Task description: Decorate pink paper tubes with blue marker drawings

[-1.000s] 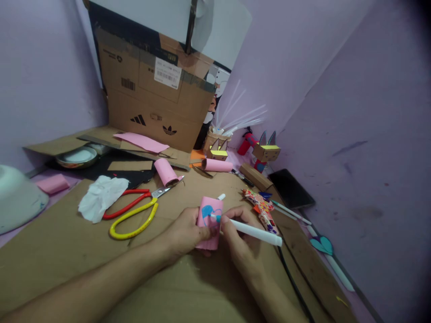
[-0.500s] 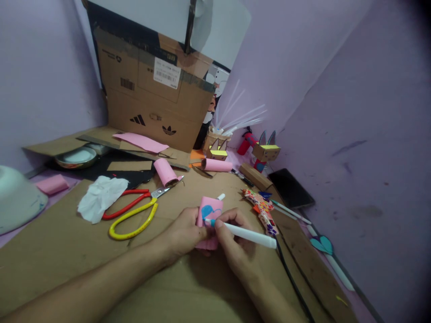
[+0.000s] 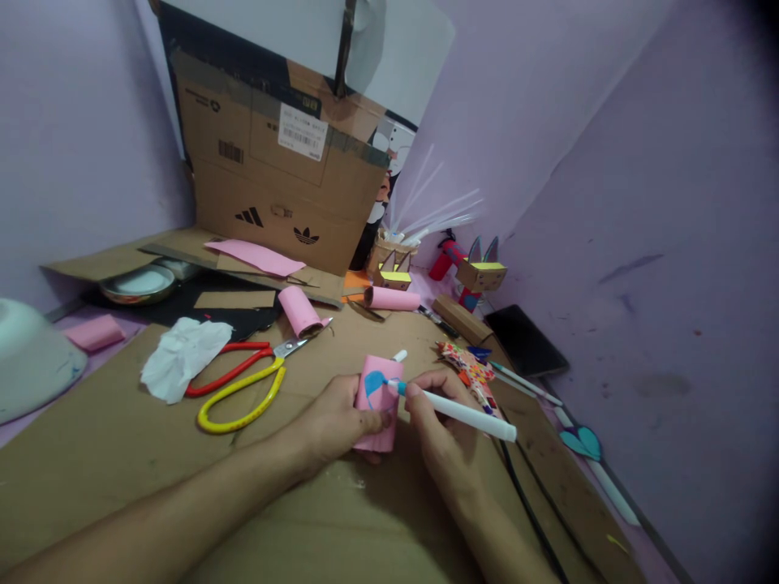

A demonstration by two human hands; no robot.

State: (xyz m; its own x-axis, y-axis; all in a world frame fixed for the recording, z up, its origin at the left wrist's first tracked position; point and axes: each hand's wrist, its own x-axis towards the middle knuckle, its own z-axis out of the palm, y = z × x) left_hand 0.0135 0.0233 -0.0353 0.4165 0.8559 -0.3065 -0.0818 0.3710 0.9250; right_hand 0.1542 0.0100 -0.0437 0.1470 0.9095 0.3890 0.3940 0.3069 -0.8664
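Note:
My left hand (image 3: pixel 338 414) is closed around a pink paper-covered tube (image 3: pixel 378 443), its thumb across the front. On the tube's face is a heart outline (image 3: pixel 375 383), its left side filled in with blue. My right hand (image 3: pixel 439 422) grips a white marker (image 3: pixel 466 414) with a blue collar, and the tip touches the pink surface at the heart. Just behind the tube a small white piece (image 3: pixel 400 355), maybe the marker's cap, pokes out. Left of my hands lie scissors (image 3: pixel 243 397) with red and yellow handles.
Cardboard (image 3: pixel 292 511) covers the tabletop. Pink tubes (image 3: pixel 299 311) and a crumpled tissue (image 3: pixel 184 357) lie beyond the scissors. A white bowl (image 3: pixel 33 361) stands far left. A large cardboard box (image 3: pixel 273 178) rises behind. To the right are a flower-patterned piece (image 3: pixel 471 369), a tablet (image 3: pixel 527 341) and a black cable (image 3: pixel 527 503).
My right hand and the marker have moved a little right and up, so the tip now sits farther right on the heart. My left hand and the tube have stayed in place.

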